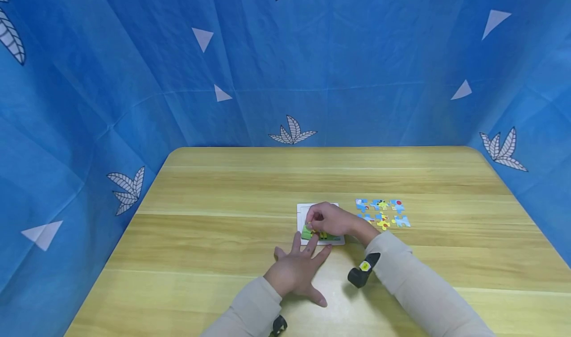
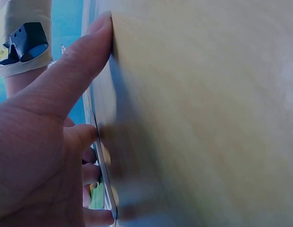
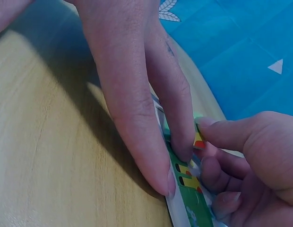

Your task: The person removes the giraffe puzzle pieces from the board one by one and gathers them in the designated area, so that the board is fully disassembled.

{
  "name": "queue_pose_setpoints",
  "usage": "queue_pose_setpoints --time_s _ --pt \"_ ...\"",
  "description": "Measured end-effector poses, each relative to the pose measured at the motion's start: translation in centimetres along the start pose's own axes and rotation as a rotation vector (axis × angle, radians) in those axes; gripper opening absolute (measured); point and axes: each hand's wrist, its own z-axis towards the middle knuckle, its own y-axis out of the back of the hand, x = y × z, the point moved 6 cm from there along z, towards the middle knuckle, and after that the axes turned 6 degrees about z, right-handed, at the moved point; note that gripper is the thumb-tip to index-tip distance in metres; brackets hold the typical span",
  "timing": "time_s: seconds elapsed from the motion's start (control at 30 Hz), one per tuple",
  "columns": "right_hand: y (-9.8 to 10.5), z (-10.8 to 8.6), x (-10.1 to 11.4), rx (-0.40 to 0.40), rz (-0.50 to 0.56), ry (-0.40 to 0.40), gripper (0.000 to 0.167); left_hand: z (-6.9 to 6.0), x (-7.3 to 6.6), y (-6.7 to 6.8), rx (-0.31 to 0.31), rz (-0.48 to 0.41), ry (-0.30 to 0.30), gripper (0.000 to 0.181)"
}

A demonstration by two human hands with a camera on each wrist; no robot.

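A white puzzle tray [image 1: 341, 239] lies on the table, green pieces along its near part. My left hand [image 1: 298, 272] is spread flat, its fingertips on the tray's near edge and on the green pieces [image 3: 193, 203]. Between thumb and fingers my right hand [image 1: 332, 219] pinches a small green and yellow puzzle piece [image 3: 199, 140] over the left part of the tray. In the left wrist view my left hand [image 2: 38, 156] shows its thumb extended over the table. The right hand [image 3: 260, 165] partly hides the tray's inside.
Several loose blue and yellow puzzle pieces [image 1: 402, 221] lie in two rows just right of the tray on the wooden table [image 1: 214, 193]. A blue curtain [image 1: 357, 69] with white leaves and triangles hangs behind and beside the table.
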Motion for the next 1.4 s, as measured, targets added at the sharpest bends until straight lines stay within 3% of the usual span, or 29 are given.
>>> queue_pose_setpoints --time_s 0.23,0.7,0.93,1.07,1.4 --pt "0.19 0.05 -0.33 -0.051 0.063 -0.032 0.010 0.03 0.03 -0.02 -0.003 0.006 0.001 0.112" --pt "0.28 0.04 -0.23 -0.110 0.045 -0.012 0.010 0.04 0.08 -0.14 0.004 0.015 0.000 0.112" --pt "-0.09 0.03 -0.24 -0.067 0.049 -0.040 0.002 -0.10 -0.02 0.04 0.001 0.023 0.003 0.111" --pt "-0.26 0.09 -0.29 -0.039 0.047 -0.044 0.005 -0.12 -0.04 0.10 0.002 0.018 0.002 0.110" --pt "-0.10 0.20 -0.38 -0.101 0.028 -0.051 0.006 -0.06 0.02 0.11 0.012 0.026 0.004 0.112"
